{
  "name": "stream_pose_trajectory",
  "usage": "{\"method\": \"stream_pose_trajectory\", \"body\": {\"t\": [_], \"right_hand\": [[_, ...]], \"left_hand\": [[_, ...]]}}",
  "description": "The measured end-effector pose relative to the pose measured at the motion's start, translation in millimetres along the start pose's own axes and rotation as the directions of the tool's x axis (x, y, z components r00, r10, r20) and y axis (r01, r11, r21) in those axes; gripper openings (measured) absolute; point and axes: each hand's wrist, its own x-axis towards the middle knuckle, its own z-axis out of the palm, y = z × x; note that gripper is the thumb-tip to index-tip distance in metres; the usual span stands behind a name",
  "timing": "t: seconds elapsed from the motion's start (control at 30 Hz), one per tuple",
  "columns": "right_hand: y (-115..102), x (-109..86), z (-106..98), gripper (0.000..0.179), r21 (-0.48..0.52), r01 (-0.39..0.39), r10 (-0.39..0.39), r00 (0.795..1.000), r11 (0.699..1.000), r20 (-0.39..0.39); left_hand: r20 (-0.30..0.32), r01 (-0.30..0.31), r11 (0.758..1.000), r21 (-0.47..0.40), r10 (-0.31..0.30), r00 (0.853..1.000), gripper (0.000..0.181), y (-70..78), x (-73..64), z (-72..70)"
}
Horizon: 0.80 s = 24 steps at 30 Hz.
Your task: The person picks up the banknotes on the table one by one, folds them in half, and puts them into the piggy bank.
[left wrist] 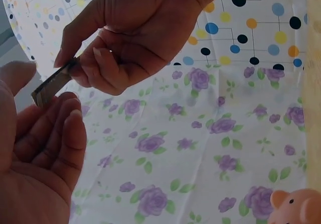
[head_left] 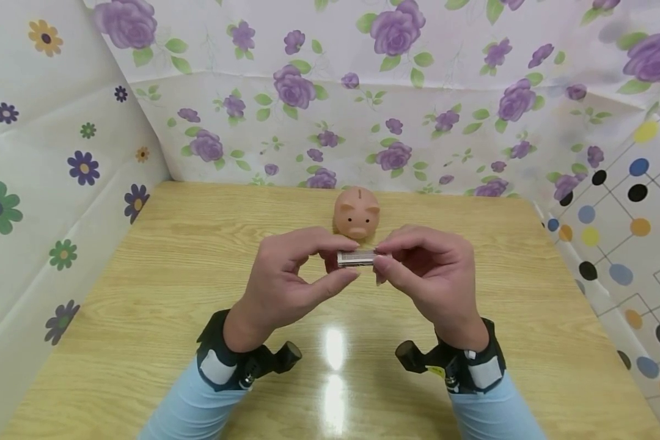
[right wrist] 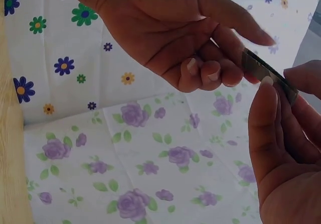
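My right hand [head_left: 434, 269] pinches a small slim rectangular piece [head_left: 356, 258], silver-grey with a white stripe, between thumb and fingers at its right end. At the other end my left hand [head_left: 286, 275] touches it with its fingers, while the left thumb stands apart from it. Seen from the left wrist, the piece [left wrist: 50, 86] runs slantwise between the two hands. The right wrist view shows a dark long edge on the piece [right wrist: 268, 73] and the left thumb [right wrist: 241, 20] clear of it. Its exact kind I cannot tell.
Just beyond the hands a pink piggy bank [head_left: 356, 214], slot on top, stands on the wooden table [head_left: 198, 244] facing me. Flowered cloth [head_left: 308, 122] lines the back and left, and dotted cloth [head_left: 627, 244] the right side. Each wrist wears a black strap with a camera stub.
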Motion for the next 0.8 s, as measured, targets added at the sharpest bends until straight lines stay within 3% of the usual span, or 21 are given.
{"method": "stream_pose_trajectory", "body": {"t": [0.13,0.23,0.37,0.5,0.67,0.73,0.8], "right_hand": [[1.4,0.6,0.0,0.014,0.003,0.043,-0.043,0.999,0.999,0.027],[2.1,1.2,-0.1,0.015,-0.017,0.076,-0.075,0.996,0.997,0.047],[1.9,1.4,0.7,0.014,-0.085,0.089,-0.085,0.995,0.992,0.056],[1.6,1.8,0.2,0.011,-0.196,0.078,-0.059,0.993,0.977,0.098],[2.0,2.0,-0.6,0.018,-0.429,0.124,-0.042,0.980,0.895,0.195],[2.1,1.7,-0.5,0.023,-0.494,0.148,-0.042,0.975,0.857,0.219],[2.3,1.7,-0.3,0.024,-0.517,0.161,-0.044,0.972,0.841,0.231]], "left_hand": [[0.032,0.150,0.986,-0.067,-0.148,0.988,0.040,2.1,-2.0,0.6],[0.057,0.193,0.977,-0.091,-0.188,0.980,0.025,3.9,-1.9,1.4],[0.062,0.155,0.984,-0.082,-0.150,0.987,0.014,3.4,-1.9,2.3],[0.059,0.088,0.996,0.005,-0.088,0.994,0.016,2.1,-1.3,1.9],[0.081,0.006,0.994,0.109,-0.015,0.997,0.018,1.7,0.0,0.5],[0.090,-0.015,0.991,0.137,0.002,0.996,0.024,1.7,0.2,0.0],[0.097,-0.032,0.987,0.155,0.016,0.995,0.030,1.4,0.0,-0.1]]}}
